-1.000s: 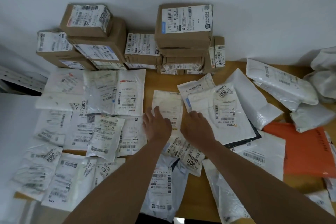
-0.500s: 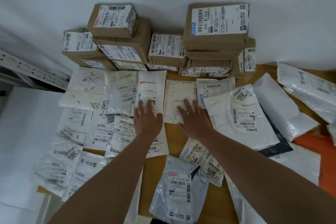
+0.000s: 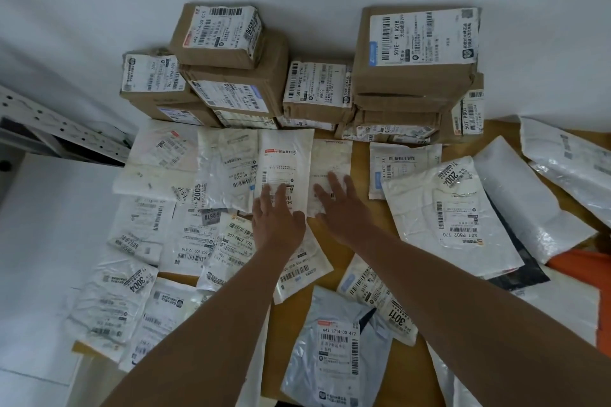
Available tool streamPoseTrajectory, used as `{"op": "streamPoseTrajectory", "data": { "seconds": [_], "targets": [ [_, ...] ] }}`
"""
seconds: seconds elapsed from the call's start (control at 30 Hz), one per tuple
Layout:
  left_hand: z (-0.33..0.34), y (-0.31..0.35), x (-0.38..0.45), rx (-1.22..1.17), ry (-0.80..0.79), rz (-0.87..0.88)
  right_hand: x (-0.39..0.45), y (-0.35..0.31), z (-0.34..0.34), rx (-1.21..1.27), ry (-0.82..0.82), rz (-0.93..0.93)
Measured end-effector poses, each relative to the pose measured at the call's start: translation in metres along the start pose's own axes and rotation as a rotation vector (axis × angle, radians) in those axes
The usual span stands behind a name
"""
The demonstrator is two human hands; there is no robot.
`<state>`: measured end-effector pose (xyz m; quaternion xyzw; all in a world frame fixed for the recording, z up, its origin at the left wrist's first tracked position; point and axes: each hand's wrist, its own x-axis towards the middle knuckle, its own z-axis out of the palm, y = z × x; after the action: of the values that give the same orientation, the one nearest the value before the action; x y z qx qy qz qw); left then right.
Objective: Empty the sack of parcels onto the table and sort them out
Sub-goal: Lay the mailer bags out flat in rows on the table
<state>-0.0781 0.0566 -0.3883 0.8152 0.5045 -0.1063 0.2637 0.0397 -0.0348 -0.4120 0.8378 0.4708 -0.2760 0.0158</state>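
Note:
Many white mailer parcels lie flat on the wooden table point(image 3: 358, 155), and brown cardboard boxes point(image 3: 413, 76) are stacked along the wall at the back. My left hand point(image 3: 276, 220) rests with straight fingers on a white mailer with a red mark point(image 3: 286, 162). Just to its right, my right hand point(image 3: 340, 205) presses flat on a cream mailer point(image 3: 330, 158), which lies beside the red-marked one. Neither hand grips anything. The sack is not in view.
A grey-blue mailer point(image 3: 334, 347) lies at the near edge between my arms. A large white mailer point(image 3: 449, 215) and an orange parcel point(image 3: 582, 271) lie to the right. A white perforated shelf point(image 3: 49, 122) stands at the left, beyond the table.
Both hands have slid the cream mailer away from me, up beside the red-marked mailer near the boxes. My left hand moved left onto the red-marked mailer. The camera turned left.

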Motion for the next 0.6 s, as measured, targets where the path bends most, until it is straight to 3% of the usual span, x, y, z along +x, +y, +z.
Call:
{"op": "streamPoseTrajectory", "data": {
  "seconds": [0.27,0.43,0.47,0.6],
  "targets": [
    [-0.001,0.0,-0.001,0.004,0.0,-0.003,0.002,0.0,-0.002,0.001,-0.028,-0.012],
    [0.003,0.002,-0.026,0.053,0.167,0.048,-0.022,0.006,0.002,0.077,0.403,-0.04],
    [0.004,-0.001,-0.03,0.056,0.18,0.042,-0.03,0.004,0.006,0.099,0.411,-0.047],
    [0.003,-0.023,-0.039,0.082,0.171,0.027,-0.062,-0.019,0.023,0.177,0.086,-0.013]
  ]
}}
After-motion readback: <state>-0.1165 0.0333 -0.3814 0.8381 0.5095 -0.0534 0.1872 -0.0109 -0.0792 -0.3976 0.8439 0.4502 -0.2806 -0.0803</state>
